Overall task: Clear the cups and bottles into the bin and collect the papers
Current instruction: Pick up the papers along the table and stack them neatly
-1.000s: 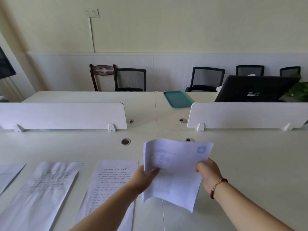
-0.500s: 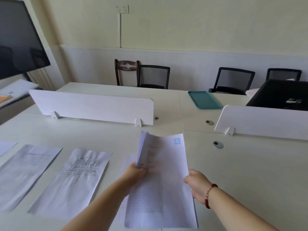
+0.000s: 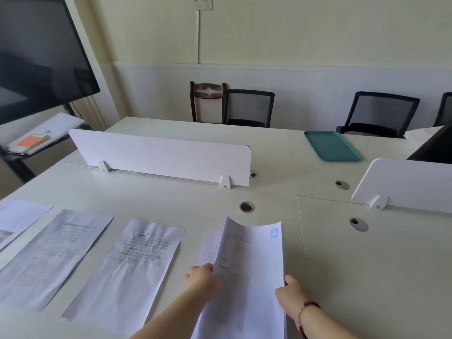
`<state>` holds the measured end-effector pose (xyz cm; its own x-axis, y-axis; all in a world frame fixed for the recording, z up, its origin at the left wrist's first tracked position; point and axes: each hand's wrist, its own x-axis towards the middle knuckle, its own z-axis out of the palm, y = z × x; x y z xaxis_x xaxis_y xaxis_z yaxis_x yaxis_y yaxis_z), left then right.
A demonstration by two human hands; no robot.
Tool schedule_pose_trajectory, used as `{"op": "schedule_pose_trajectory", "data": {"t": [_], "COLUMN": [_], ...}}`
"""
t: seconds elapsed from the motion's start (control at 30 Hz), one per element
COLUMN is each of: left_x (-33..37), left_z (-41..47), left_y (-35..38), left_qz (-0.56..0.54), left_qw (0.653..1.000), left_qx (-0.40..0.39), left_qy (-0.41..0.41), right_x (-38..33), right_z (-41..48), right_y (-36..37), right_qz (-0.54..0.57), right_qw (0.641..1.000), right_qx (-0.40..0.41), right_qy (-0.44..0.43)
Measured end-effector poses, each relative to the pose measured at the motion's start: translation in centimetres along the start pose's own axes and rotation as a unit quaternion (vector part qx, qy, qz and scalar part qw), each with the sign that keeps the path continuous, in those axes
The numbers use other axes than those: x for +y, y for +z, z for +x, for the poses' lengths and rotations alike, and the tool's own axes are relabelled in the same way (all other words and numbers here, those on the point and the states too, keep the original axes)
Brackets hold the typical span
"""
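I hold a printed white sheet with both hands, low over the white desk. My left hand pinches its left edge and my right hand, with a red bead bracelet, grips its right edge. Another sheet lies partly under it on the desk. To the left lie three more printed sheets in a row: one, one and one at the frame's edge. No cups, bottles or bin are in view.
Two white divider panels stand across the desk, with cable holes between them. A teal tray lies on the far side. Chairs line the wall. A large dark screen stands at left.
My view has swung left, so the screen and more sheets show. The held sheet has come down from upright to low over the sheet on the desk.
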<state>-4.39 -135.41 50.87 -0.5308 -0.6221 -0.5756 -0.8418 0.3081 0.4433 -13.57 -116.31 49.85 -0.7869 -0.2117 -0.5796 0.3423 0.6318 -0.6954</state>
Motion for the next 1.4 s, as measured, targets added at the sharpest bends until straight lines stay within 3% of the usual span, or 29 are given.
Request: {"op": "schedule_pose_trajectory", "data": {"t": [0.1, 0.17, 0.4, 0.53, 0.67, 0.8, 1.0, 1.13, 1.27, 1.4], "left_x": [0.0, 0.2, 0.3, -0.7, -1.4, -2.2, -3.8, -4.8, -6.4, -9.2], "left_z": [0.5, 0.9, 2.2, 2.0, 2.4, 3.9, 5.8, 6.7, 7.5, 8.8], "left_y": [1.2, 1.4, 0.9, 1.3, 1.0, -0.9, -5.2, -9.8, -15.0, -20.2], "left_qz": [0.055, 0.087, 0.115, 0.148, 0.147, 0.083, -0.093, -0.163, -0.217, -0.231], "left_qw": [0.998, 0.996, 0.993, 0.988, 0.987, 0.988, 0.979, 0.960, 0.944, 0.945], "left_qx": [0.008, 0.009, 0.008, 0.034, 0.011, -0.005, -0.056, -0.142, -0.135, -0.100], "left_qy": [-0.011, -0.014, 0.000, 0.035, 0.071, 0.131, 0.174, 0.179, 0.208, 0.208], "right_x": [0.3, 0.3, -0.2, -0.4, -1.2, -3.1, -6.0, -9.2, -12.5, -15.3], "right_z": [1.2, 2.0, 3.4, 3.2, 2.6, 1.8, -0.5, -2.2, -2.5, -1.2], "right_y": [0.5, 0.4, 1.8, 2.8, 3.4, 5.0, 7.7, 10.2, 12.3, 16.5], "right_qz": [-0.127, -0.156, -0.073, -0.041, 0.022, 0.014, 0.093, 0.152, 0.181, 0.168], "right_qw": [0.992, 0.988, 0.997, 0.998, 0.998, 0.998, 0.979, 0.960, 0.961, 0.977], "right_qx": [0.002, 0.006, 0.025, 0.036, 0.038, 0.058, 0.180, 0.230, 0.206, 0.125], "right_qy": [-0.009, -0.016, -0.001, 0.014, 0.036, 0.028, 0.029, 0.041, 0.030, 0.051]}}
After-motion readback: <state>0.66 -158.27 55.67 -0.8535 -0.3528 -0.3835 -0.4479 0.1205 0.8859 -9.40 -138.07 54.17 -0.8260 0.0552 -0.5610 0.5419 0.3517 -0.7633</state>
